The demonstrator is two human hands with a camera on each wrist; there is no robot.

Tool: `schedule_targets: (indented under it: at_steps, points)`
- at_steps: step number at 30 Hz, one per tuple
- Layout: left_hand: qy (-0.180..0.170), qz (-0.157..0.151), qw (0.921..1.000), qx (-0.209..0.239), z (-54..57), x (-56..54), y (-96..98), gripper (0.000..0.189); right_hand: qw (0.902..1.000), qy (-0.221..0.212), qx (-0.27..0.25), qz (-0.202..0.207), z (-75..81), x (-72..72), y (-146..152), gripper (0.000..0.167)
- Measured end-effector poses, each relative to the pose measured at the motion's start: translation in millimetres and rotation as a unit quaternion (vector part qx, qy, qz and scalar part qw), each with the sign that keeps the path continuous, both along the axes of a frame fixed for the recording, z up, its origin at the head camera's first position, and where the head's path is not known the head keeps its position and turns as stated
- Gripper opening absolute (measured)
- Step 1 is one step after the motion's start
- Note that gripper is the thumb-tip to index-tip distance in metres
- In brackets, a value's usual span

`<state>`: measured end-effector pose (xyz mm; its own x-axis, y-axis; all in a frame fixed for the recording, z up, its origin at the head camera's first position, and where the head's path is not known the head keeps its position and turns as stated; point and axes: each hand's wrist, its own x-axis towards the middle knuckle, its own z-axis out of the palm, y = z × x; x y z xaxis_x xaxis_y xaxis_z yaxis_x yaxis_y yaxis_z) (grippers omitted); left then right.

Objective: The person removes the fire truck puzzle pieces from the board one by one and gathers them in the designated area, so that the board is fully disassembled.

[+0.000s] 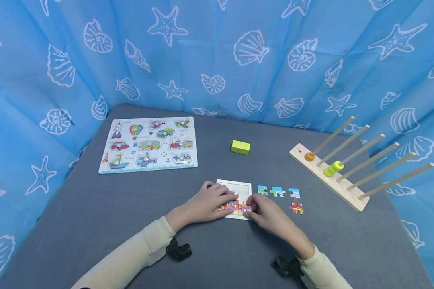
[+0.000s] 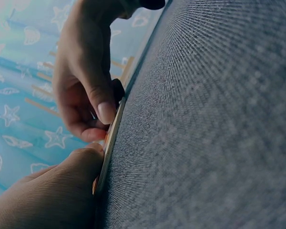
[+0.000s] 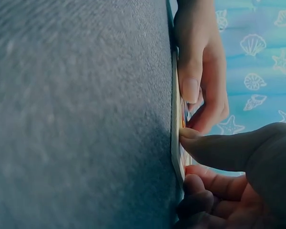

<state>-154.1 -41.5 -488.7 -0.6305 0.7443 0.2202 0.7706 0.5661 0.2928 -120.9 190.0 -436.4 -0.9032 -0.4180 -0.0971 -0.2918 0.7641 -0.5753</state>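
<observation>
A small white-framed jigsaw tray point(image 1: 242, 187) lies in front of me, with colourful pieces point(image 1: 235, 205) in its lower part and a bare upper part. My left hand point(image 1: 204, 204) rests across its left side, fingers extended over the pieces and thumb along the near edge. At the right side, my right hand point(image 1: 271, 214) has its thumb and curled index finger around a puzzle piece point(image 1: 244, 208) lying in the tray. Both thumbs touch the tray's surface in the right wrist view. The fingers partly hide the pieces.
Several loose jigsaw pieces point(image 1: 277, 192) lie right of the tray. Behind it stands a yellow-green block point(image 1: 240, 147). A vehicle peg puzzle board point(image 1: 148, 144) lies back left. At right is a wooden base point(image 1: 347, 192) with upright rods and a few beads. A blue curtain point(image 1: 209, 52) borders the table.
</observation>
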Motion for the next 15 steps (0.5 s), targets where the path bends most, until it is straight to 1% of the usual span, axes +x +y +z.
schedule_targets:
  at_steps: [4,15]
  points:
    - [-0.001,0.0,1.0,0.002,-1.0,0.6,0.0,0.044,1.0,-0.007,0.001,-0.006,-1.7,0.4,-2.2,0.021]
    - [-0.006,0.003,1.0,0.004,-1.4,-0.3,-0.2,0.042,0.9999,-0.006,-0.008,-0.012,-3.8,-0.7,-2.5,0.021]
